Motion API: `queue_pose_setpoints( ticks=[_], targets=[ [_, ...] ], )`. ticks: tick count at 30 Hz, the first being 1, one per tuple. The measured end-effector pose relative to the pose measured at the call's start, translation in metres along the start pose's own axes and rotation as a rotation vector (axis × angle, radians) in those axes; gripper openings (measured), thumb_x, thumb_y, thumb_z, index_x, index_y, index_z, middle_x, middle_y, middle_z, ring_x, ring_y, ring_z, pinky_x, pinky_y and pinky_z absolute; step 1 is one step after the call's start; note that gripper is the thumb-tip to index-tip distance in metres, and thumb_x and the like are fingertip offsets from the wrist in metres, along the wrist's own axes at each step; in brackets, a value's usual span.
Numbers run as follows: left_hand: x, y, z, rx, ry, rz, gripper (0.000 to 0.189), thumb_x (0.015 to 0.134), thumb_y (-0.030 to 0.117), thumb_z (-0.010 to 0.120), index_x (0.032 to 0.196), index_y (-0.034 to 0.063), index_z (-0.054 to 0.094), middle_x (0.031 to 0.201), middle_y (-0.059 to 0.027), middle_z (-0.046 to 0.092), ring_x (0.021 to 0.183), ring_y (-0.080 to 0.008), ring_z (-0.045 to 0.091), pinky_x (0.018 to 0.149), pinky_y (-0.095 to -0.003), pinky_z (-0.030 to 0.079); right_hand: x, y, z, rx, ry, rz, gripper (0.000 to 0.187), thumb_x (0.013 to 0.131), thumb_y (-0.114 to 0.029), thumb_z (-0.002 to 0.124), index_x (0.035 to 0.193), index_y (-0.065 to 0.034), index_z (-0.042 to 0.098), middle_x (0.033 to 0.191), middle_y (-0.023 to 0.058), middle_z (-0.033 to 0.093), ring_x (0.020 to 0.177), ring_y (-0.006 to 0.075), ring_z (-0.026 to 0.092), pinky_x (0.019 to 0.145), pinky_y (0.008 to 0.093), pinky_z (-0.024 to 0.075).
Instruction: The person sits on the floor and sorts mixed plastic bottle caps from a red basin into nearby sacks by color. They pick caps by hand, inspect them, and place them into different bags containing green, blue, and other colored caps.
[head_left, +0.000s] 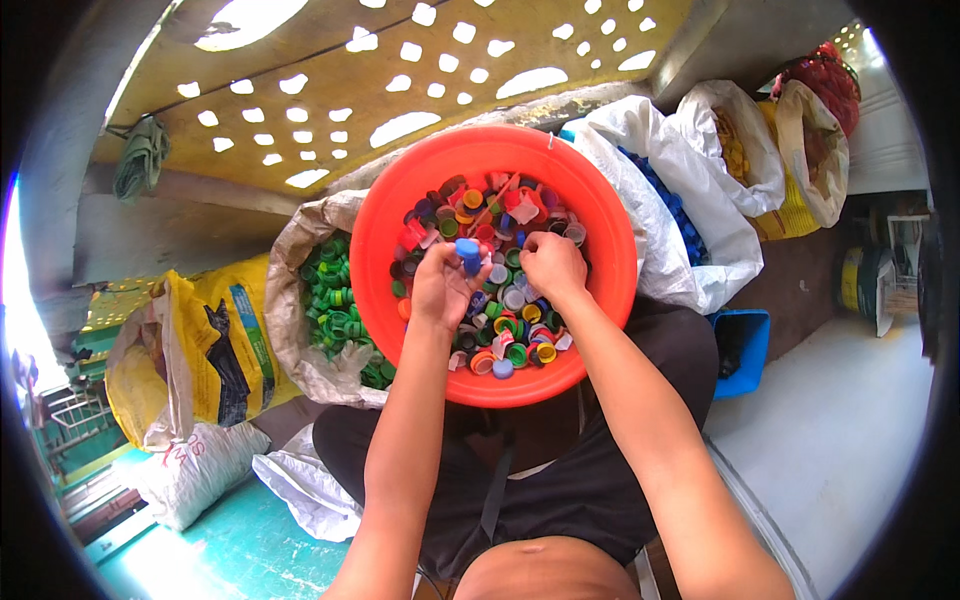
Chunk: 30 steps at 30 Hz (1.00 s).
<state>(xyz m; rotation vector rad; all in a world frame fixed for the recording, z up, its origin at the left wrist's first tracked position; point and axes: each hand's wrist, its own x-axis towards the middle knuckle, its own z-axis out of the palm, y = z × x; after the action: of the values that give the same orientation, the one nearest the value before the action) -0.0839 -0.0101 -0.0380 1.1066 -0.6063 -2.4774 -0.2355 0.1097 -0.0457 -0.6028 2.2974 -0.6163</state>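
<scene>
A large red plastic basin (487, 390) in front of me holds mixed plastic bottle caps (514, 298) of many colours. Over its middle, my left hand (448, 289) is turned palm up, with blue bottle caps (468, 253) held at its fingers. My right hand (553, 264) reaches down among the caps on the right side of the basin, back of the hand up; its fingertips are partly hidden, so whether it grips a cap does not show. Left of the basin, green caps (330, 289) fill an open woven sack (281, 300). Blue caps (679, 210) lie in a white sack (724, 251) at the right.
Further right stand a sack of yellow caps (731, 150), another open sack (832, 180) and a small blue bin (754, 352). To the left are a yellow sack (202, 322) and a stuffed white sack (202, 465). A perforated yellow panel (322, 82) rises behind the basin.
</scene>
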Motion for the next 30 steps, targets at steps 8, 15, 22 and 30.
queue_pose_setpoints(
  ticks=[8, 15, 22, 30],
  targets=[
    [0.005, 0.006, 0.019, 0.293, 0.186, 0.052, 0.018, 0.086, 0.024, 0.066, 0.087, 0.0062, 0.063, 0.078, -0.0058, 0.063, 0.065, -0.0220, 0.060, 0.056, -0.0351, 0.052, 0.011, -0.005, 0.008, -0.042, 0.096, 0.011, 0.027, 0.084, -0.031, 0.066, 0.102, -0.0116, 0.075, 0.098, 0.0221, 0.073, 0.098, 0.0414, 0.069, 0.085, 0.0517, 0.0545],
    [0.002, -0.022, 0.019, 1.989, 0.202, 0.342, 0.019, 0.082, 0.021, 0.071, 0.099, 0.0138, 0.077, 0.093, -0.0178, 0.074, 0.090, -0.0385, 0.071, 0.080, -0.0489, 0.057, 0.021, 0.019, 0.022, 0.632, 0.052, 0.152, 0.020, 0.081, -0.022, 0.073, 0.077, -0.0033, 0.066, 0.071, 0.0112, 0.068, 0.065, 0.0238, 0.067, 0.062, 0.0415, 0.0538],
    [0.004, -0.040, 0.009, 2.119, 0.107, 0.395, 0.019, 0.082, 0.021, 0.072, 0.096, 0.0077, 0.077, 0.096, -0.0168, 0.073, 0.086, -0.0360, 0.072, 0.077, -0.0469, 0.058, 0.025, -0.007, 0.037, 0.767, 0.216, 0.057, 0.023, 0.075, -0.014, 0.080, 0.078, -0.0042, 0.059, 0.075, 0.0090, 0.066, 0.069, 0.0245, 0.066, 0.064, 0.0379, 0.0532],
    [-0.030, -0.030, -0.016, 1.255, 0.289, 0.344, 0.014, 0.085, 0.014, 0.065, 0.081, 0.0001, 0.066, 0.094, -0.0141, 0.072, 0.068, -0.0236, 0.065, 0.066, -0.0387, 0.052, 0.044, -0.026, 0.028, 0.185, 0.122, 0.154, 0.036, 0.082, -0.039, 0.071, 0.104, -0.0110, 0.077, 0.100, 0.0252, 0.072, 0.102, 0.0407, 0.070, 0.088, 0.0500, 0.0544]
  ],
)
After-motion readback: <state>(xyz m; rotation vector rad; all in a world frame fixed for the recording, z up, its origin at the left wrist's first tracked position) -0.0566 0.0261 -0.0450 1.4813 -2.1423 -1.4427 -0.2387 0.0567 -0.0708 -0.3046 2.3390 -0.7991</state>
